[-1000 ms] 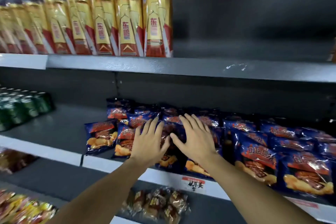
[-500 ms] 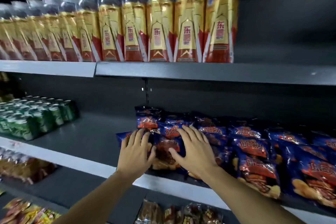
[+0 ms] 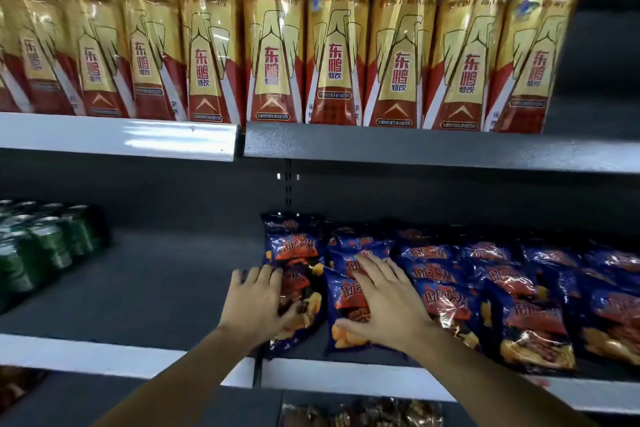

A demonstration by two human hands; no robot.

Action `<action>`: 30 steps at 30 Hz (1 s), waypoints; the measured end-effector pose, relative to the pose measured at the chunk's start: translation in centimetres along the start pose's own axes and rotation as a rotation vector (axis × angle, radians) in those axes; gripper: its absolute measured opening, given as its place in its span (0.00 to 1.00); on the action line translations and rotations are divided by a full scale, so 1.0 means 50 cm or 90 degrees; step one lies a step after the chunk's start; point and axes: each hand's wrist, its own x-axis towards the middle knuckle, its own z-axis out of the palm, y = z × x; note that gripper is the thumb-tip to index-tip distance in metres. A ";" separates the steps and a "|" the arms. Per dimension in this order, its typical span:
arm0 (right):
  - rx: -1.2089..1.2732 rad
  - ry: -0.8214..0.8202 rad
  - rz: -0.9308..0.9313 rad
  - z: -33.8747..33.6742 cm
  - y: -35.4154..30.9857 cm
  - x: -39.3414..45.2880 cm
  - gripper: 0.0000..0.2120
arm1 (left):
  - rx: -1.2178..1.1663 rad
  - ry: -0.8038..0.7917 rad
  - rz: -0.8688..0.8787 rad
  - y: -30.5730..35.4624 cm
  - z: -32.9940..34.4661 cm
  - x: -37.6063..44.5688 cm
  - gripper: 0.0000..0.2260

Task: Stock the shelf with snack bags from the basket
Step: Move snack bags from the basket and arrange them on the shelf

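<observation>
Both hands were laid flat, fingers spread: left hand (image 3: 258, 302) and right hand (image 3: 382, 302) pressed on snack bags (image 3: 446, 291) on the shelf (image 3: 156, 291); nothing gripped.

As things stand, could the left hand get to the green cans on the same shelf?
Probably yes. The left hand rests on the leftmost snack bag, and only bare shelf lies between it and the green cans. Whether the arm stretches that far sideways cannot be told.
</observation>
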 end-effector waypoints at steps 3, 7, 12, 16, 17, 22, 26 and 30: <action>-0.019 0.011 -0.011 0.001 0.005 -0.001 0.44 | -0.002 0.004 0.043 0.002 0.010 0.010 0.29; 0.009 0.012 0.006 -0.003 0.015 0.022 0.42 | -0.003 0.052 0.080 0.006 0.006 0.043 0.29; -0.017 0.020 0.040 0.020 0.013 0.047 0.42 | -0.016 0.083 0.066 0.004 0.010 0.085 0.34; 0.004 0.033 0.075 0.044 0.004 0.046 0.43 | -0.020 0.086 0.065 0.003 0.033 0.100 0.29; -0.004 0.037 0.076 0.049 0.003 0.043 0.43 | -0.025 0.080 0.063 0.004 0.037 0.104 0.30; -0.045 0.063 0.083 0.049 0.007 0.042 0.43 | -0.066 0.069 0.058 0.008 0.041 0.105 0.30; -0.053 0.078 0.088 0.047 0.015 0.038 0.44 | -0.083 0.066 0.064 0.008 0.031 0.098 0.30; -0.058 0.105 0.069 0.046 0.017 0.035 0.47 | -0.084 0.068 0.073 0.004 0.023 0.090 0.30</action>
